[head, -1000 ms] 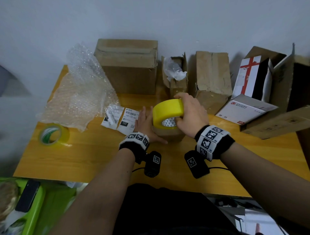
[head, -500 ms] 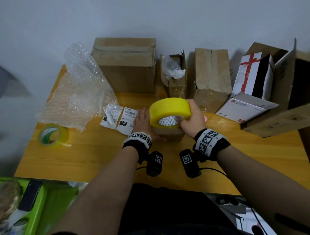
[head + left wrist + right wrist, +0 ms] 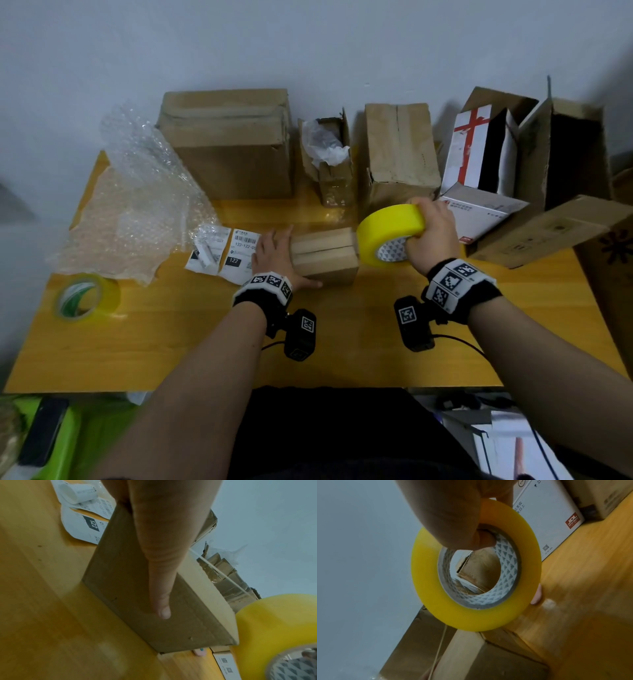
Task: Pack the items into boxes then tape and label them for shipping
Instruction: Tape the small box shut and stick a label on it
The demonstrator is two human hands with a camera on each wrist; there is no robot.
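Two hands working small box [image 3: 323,255] mid-counter [image 3: 171,342]: left hand [image 3: 274,253] lying flat-fingered against box's left end, bracing; right hand [image 3: 432,233] gripping yellow tape roll [image 3: 388,236] through core, touching box's right end, tape running leftward along box's long axis.

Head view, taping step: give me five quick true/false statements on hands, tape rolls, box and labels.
1. The right hand grips the yellow tape roll. True.
2. The left hand rests flat on top of the small box. False: it holds the box's left side.
3. A second tape roll lies at the table's left edge. True.
4. The shipping labels are stuck on the small box. False: they lie on the table beside it.
5. The yellow roll sits at the box's right end. True.
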